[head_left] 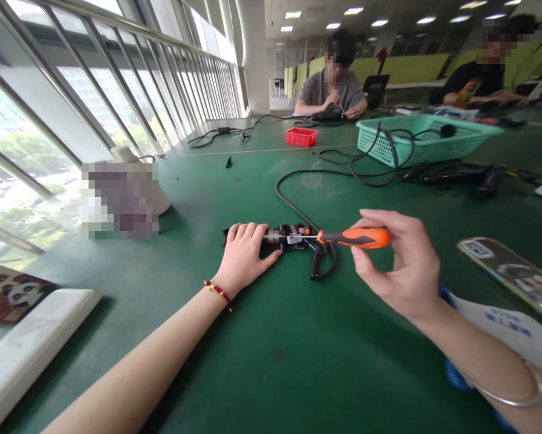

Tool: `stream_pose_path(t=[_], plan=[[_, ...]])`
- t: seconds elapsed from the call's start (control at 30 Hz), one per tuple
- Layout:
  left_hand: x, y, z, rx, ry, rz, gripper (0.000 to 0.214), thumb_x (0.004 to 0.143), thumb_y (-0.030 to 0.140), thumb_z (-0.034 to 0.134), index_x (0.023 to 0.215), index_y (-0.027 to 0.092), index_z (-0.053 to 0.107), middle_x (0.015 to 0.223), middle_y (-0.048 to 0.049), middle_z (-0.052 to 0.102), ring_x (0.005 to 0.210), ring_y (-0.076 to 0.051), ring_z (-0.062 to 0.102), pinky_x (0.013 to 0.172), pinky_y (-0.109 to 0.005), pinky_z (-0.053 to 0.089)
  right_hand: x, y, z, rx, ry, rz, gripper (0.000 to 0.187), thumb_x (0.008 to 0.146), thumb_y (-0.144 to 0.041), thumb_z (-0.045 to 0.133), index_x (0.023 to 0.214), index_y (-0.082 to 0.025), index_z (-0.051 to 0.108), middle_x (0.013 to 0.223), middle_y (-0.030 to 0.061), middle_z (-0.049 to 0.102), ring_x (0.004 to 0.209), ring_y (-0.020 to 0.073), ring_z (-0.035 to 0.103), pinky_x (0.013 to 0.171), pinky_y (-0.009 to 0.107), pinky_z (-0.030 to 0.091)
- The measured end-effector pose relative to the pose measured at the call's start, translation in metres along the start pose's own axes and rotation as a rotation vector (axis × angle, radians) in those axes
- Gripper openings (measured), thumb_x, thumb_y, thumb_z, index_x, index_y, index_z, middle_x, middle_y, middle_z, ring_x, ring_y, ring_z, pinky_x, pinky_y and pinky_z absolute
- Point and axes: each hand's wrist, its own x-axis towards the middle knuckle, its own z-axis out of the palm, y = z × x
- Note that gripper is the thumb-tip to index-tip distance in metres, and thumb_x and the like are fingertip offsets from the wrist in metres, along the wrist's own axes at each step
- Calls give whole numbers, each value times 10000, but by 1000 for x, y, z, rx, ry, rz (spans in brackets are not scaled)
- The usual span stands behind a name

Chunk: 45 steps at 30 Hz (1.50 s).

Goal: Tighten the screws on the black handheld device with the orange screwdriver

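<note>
My left hand lies over the left end of a small black device with exposed wiring, pressing it to the green table. A black cord runs from the device toward the back. My right hand pinches an orange-handled screwdriver, held level, its tip at the device's open right end.
A phone lies at the right, a white and blue cloth under my right forearm. A teal basket with cables and a red tray stand farther back. Two people sit at the far side. A book and a white slab lie at the left.
</note>
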Motion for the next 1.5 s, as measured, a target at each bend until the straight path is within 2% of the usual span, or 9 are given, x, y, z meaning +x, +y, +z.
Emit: stream_pose_path(t=[0.2, 0.37, 0.43, 0.6, 0.8, 1.0, 1.17, 1.37, 1.5], plan=[[0, -1, 0, 0, -1, -3, 467, 820, 499, 474, 1146, 165, 503, 1039, -87, 564, 1007, -268, 475, 997, -434, 289, 2, -4, -4, -144, -48, -30, 268, 717, -153, 654, 961, -252, 605, 794, 9, 640, 668, 151, 584, 633, 306, 503], [0, -1, 0, 4, 3, 0, 468, 820, 498, 472, 1146, 164, 503, 1033, -88, 566, 992, -267, 477, 986, -436, 301, -1, 1, -1, -69, 16, -37, 531, 673, -122, 659, 1168, -247, 513, 1014, 67, 606, 858, 207, 593, 764, 382, 505], [-1, 0, 0, 6, 5, -1, 465, 820, 497, 472, 1145, 166, 504, 1036, -89, 565, 993, -268, 476, 986, -436, 300, 0, 0, -1, -67, 3, -27, 528, 674, -128, 658, 1168, -238, 507, 970, 62, 608, 831, 202, 595, 752, 384, 506], [-1, 0, 0, -1, 5, -1, 468, 817, 501, 477, 1145, 168, 504, 1031, -85, 565, 996, -267, 477, 991, -431, 296, 2, -4, -3, -149, -83, -64, 207, 717, -136, 631, 890, -244, 597, 688, -12, 623, 639, 148, 574, 656, 326, 500], [0, 0, 0, 0, 1, -2, 466, 817, 499, 475, 1141, 166, 507, 1044, -90, 563, 1000, -269, 476, 988, -436, 302, 0, -2, 0, -59, 5, -72, 533, 665, -117, 666, 1163, -233, 513, 930, 53, 611, 805, 189, 584, 733, 370, 515], [0, 0, 1, -5, 9, 0, 458, 820, 496, 471, 1138, 170, 510, 1042, -92, 563, 1004, -270, 478, 994, -442, 300, 0, -7, 1, -86, -46, -107, 349, 699, -129, 661, 1016, -242, 569, 857, 20, 616, 624, 130, 575, 605, 317, 536], [0, 0, -1, -9, 7, -2, 452, 813, 491, 483, 1137, 176, 509, 1050, -93, 561, 998, -273, 481, 989, -444, 303, -6, 0, 3, 6, 56, -28, 675, 661, -147, 699, 1263, -282, 427, 970, 51, 573, 798, 196, 605, 742, 406, 544], [0, 1, 0, -22, 7, -2, 468, 821, 492, 473, 1156, 166, 495, 1088, -100, 555, 1041, -272, 473, 1011, -445, 285, -9, -1, 4, -24, -32, 8, 522, 677, -133, 693, 1154, -266, 530, 924, 49, 600, 689, 155, 593, 623, 319, 546], [-1, -1, 2, -31, 15, -1, 491, 822, 488, 476, 1187, 161, 470, 1150, -104, 538, 1097, -267, 457, 1045, -444, 251, -9, -1, 6, 7, 45, -30, 663, 653, -116, 702, 1247, -277, 456, 949, 50, 582, 789, 189, 604, 710, 377, 544]])
